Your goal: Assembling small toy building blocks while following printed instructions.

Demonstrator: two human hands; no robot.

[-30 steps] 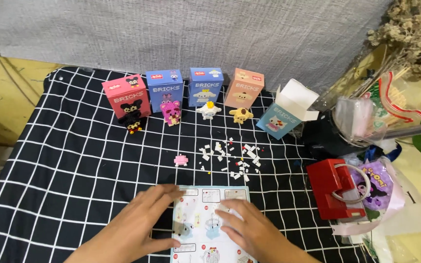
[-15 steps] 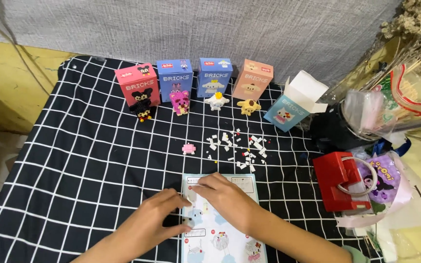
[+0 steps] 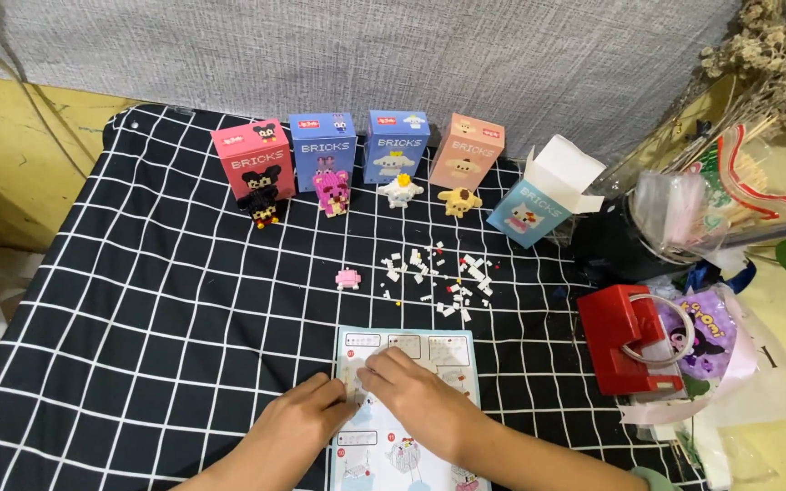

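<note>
Both hands meet over the instruction sheet (image 3: 407, 364): the left hand (image 3: 297, 427) and right hand (image 3: 416, 395) touch fingertips with their grip pinched on something too small to make out. Pressing squarely over the sheet would keep it from slipping. Just beyond the sheet lie loose white bricks (image 3: 434, 273) and a pink brick piece (image 3: 347, 278); farther still, a row of boxes (image 3: 361, 153) on the checked bench (image 3: 120, 300).

A home hobby corner: a black grid-checked cloth (image 3: 138, 300) covers the surface, grey fabric (image 3: 411, 55) hangs at twelve o'clock, dried flowers (image 3: 775, 64) and plastic bags (image 3: 720, 355) crowd three o'clock.
</note>
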